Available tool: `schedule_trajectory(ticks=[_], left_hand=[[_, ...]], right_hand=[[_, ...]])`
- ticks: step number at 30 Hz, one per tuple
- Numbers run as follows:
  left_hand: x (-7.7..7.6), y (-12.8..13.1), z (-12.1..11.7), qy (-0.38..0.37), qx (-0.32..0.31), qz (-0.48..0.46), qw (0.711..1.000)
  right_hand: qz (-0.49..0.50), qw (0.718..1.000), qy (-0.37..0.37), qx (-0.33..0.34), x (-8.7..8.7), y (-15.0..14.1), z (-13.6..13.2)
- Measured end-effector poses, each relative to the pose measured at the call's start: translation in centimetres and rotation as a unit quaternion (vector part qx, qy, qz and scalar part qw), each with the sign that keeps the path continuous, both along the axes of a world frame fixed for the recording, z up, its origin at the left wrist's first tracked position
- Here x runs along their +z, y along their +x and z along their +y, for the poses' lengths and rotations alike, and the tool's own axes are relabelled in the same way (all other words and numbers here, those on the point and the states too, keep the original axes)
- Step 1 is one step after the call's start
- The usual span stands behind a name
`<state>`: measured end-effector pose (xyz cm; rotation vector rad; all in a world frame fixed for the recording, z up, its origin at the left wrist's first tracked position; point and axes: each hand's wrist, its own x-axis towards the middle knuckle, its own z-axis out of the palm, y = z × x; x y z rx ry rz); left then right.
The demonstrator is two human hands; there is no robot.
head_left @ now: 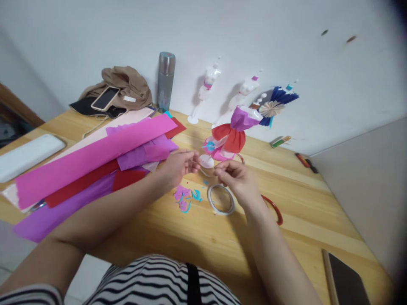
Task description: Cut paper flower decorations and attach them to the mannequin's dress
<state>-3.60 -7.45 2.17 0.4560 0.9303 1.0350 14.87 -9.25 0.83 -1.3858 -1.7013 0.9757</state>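
Note:
My left hand is above the table with its fingers curled together. Facing it, my right hand pinches thumb against forefinger. A thin pale strip, tape by its look, spans the gap between my fingertips; its ends are hidden. Just beyond stands a small white mannequin in a purple and red paper dress, its round base showing behind the strip. A roll of tape lies flat below my right hand. Purple and blue paper cutouts are scattered below my left hand.
Pink, red and purple paper sheets are heaped at left, near a white case. Behind stand a grey flask and more mannequins. A red ring-shaped item is beside my right wrist; a dark device lies front right.

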Motion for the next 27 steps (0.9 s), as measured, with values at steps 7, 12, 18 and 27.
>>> schedule_trajectory(ticks=[7, 12, 18, 27], left_hand=[[-0.2, -1.4, 1.4, 0.101, -0.154, 0.176, 0.967], [-1.6, -1.1, 1.3, 0.173, -0.237, 0.306, 0.906], [-2.5, -1.4, 1.3, 0.219, -0.274, 0.372, 0.859], [-2.7, -2.0, 1.4, 0.189, -0.296, 0.273, 0.896]], right_hand=[[-0.329, 0.921, -0.046, 0.205, 0.1, -1.2, -1.0], [-0.396, 0.888, -0.037, 0.23, 0.7, -2.1, -1.9], [-0.314, 0.93, 0.004, 0.189, -1.0, -2.1, -2.1], [-0.081, 0.982, -0.098, 0.142, -1.1, -1.1, -0.6]])
